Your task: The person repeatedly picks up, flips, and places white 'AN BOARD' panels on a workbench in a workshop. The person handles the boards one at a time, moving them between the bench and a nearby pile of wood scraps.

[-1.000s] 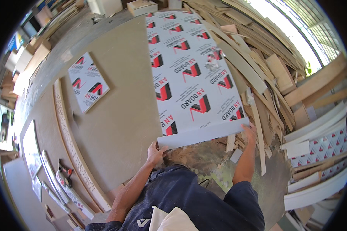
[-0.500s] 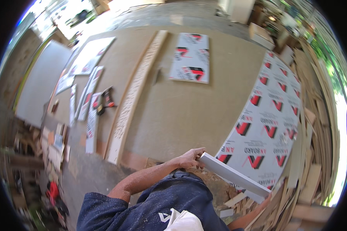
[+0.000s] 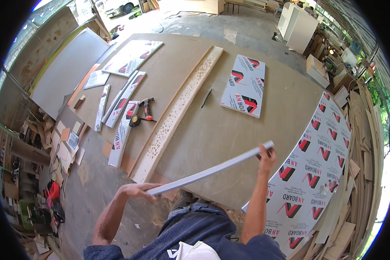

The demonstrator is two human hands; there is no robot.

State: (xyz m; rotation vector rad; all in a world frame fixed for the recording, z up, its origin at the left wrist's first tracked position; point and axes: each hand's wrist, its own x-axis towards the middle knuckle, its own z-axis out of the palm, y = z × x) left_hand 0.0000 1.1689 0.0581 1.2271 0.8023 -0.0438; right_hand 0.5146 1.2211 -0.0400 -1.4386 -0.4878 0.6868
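Observation:
A long, narrow white board [image 3: 212, 167], seen edge-on, is held across in front of my body above the near side of the big table. My left hand [image 3: 136, 190] grips its left end. At the raised right end my right hand [image 3: 267, 158] is closed round it. Past it on the brown tabletop [image 3: 186, 143] lies a rectangular board in printed film [image 3: 245, 86], with a thin dark pen-like thing [image 3: 206, 98] to its left. A long pale wooden plank [image 3: 177, 117], speckled with small marks, runs away from me on the left.
Left of the plank lie a hammer [image 3: 147, 108], a tape measure [image 3: 135, 121] and several film-covered strips [image 3: 124, 135]. A large printed sheet [image 3: 310, 173] leans along the right, beside stacked timber [image 3: 366, 130]. Offcuts [image 3: 69, 145] litter the floor at left.
The narrow board has swung from my right side to across my front. My right hand rose with its end, and my left hand moved left. The view has shifted too.

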